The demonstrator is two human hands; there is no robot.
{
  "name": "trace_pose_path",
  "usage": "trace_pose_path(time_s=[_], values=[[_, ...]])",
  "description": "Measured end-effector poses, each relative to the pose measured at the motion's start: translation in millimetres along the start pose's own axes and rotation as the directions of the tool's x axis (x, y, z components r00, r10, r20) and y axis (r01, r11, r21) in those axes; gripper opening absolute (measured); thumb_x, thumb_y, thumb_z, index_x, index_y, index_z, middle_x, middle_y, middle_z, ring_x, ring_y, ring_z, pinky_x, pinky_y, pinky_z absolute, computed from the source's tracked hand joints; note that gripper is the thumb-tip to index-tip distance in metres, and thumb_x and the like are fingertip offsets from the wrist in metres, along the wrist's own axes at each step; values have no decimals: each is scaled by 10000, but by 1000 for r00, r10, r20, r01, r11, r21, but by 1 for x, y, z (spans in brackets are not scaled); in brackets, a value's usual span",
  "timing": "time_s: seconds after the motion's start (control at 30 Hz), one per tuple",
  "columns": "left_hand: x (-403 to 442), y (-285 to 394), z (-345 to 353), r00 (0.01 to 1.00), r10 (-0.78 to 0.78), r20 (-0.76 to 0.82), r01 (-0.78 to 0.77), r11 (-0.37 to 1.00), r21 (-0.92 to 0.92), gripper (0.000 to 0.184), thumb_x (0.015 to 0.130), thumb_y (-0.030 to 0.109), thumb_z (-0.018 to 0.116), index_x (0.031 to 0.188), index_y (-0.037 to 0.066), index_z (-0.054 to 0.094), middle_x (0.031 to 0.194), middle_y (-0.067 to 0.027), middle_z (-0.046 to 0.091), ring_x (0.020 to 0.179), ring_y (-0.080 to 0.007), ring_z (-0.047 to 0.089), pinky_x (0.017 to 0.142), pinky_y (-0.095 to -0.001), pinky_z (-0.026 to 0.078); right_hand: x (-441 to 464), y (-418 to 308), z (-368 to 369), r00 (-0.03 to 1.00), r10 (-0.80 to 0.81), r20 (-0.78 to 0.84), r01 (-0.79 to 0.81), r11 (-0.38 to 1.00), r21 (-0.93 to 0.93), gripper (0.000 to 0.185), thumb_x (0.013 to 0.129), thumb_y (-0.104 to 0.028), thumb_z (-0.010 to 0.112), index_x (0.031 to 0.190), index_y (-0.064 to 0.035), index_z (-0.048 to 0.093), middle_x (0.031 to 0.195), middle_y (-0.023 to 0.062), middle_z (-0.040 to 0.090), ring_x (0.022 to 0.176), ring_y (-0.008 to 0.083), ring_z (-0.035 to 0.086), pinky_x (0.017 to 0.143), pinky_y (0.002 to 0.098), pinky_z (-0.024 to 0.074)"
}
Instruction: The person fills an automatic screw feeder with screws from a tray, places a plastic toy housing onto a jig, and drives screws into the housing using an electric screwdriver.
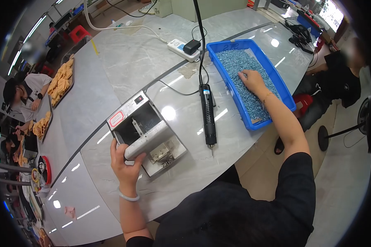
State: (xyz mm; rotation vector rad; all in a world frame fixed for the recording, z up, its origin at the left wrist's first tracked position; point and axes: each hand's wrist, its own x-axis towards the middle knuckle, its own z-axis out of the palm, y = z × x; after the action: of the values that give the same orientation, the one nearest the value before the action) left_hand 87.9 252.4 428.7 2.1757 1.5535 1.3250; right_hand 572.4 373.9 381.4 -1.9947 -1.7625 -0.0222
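A metal screw feeder box stands at an angle on the table, its top compartment uncovered and a few small screws inside. My left hand grips its near left side, thumb on the curved metal cover and fingers around the edge. To the right, a blue plastic tray holds a thick layer of small bluish screws. My right hand reaches into it with curled fingers among the screws; the fingertips are partly hidden. Between feeder and tray hangs a black electric screwdriver, bit pointing down, touched by neither hand.
Behind the screwdriver lies a white power strip with a black adapter. Cables cross the tabletop. Trays of yellowish pieces stand at the left, near other people. Another person sits at the right beside a standing fan.
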Motion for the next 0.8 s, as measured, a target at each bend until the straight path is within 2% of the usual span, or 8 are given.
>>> trace_pose_path(time_s=[0.03,0.13,0.17,0.27,0.4,0.53,0.73,0.8], values=[[0,0,0,1000,-10,1,10,1000,-5,487,549,111,787,965,87,534,1123,-260,507,939,-339,581,695,-342,471,4,7,3,998,41,-43,-39,998,51,374,828,-390,527,814,-35,643,700,152,601,670,281,589,686,400,458],[1,2,0,999,-36,-4,35,998,-53,484,547,116,790,959,88,537,1137,-262,500,916,-325,591,675,-333,472,19,18,-10,972,224,70,-234,906,354,378,847,-370,495,774,-31,646,653,107,584,606,204,569,575,348,455],[2,3,0,1000,-30,-9,30,998,-50,482,548,118,790,957,88,538,1139,-263,500,903,-324,595,666,-329,475,17,18,-15,894,400,201,-439,695,569,336,879,-360,463,782,-66,595,630,18,511,509,112,472,389,240,335],[3,5,-1,999,-25,-20,24,999,-48,479,551,125,793,956,91,540,1142,-267,500,863,-319,609,641,-320,483,16,19,-31,730,524,439,-595,173,785,295,869,-352,463,820,-81,568,631,19,508,517,120,459,386,228,296],[3,4,-1,1000,-19,-23,18,999,-48,476,556,127,794,960,95,542,1144,-268,499,830,-311,624,623,-319,493,16,33,-39,718,481,503,-505,-136,852,251,878,-323,454,826,-85,515,646,27,491,516,115,441,369,214,275],[4,3,-2,1000,12,-13,-12,1000,-24,469,559,132,794,955,91,544,1136,-264,505,852,-315,625,631,-323,498,15,36,-46,728,432,533,-459,-269,846,226,883,-313,448,845,-95,498,661,27,491,509,120,437,364,202,279],[5,3,-2,998,56,-15,-56,998,-18,454,578,188,790,946,81,546,1113,-238,528,874,-316,624,627,-326,502,20,20,-54,763,400,509,-449,-239,861,206,878,-314,475,850,-110,493,672,30,487,509,117,431,351,197,281],[3,-4,-2,999,46,-17,-46,998,-31,453,579,213,793,940,90,549,1168,-235,505,814,-300,637,615,-313,500,23,1,-60,798,308,518,-452,-264,852,205,881,-313,478,853,-111,492,676,30,488,509,116,437,344,196,288]])
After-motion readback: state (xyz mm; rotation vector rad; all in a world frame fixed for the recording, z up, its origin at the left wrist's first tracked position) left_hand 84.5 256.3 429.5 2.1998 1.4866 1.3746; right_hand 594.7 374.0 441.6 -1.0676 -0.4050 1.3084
